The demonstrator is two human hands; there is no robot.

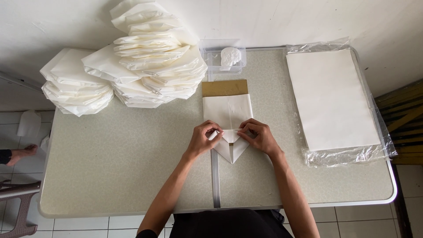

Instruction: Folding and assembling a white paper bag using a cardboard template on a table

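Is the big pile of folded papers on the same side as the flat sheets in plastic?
No, the folded paper pile sits at the table's far left, while the flat sheets in plastic lie on the right.

White paper sheet, partly folded, pointed near end

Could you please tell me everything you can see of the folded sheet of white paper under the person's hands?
The white paper sheet lies flat at the table's middle, over its metal seam. Its near end is folded into a downward point, its far end overlaps a brown cardboard piece. The left hand and right hand press the fold from either side.
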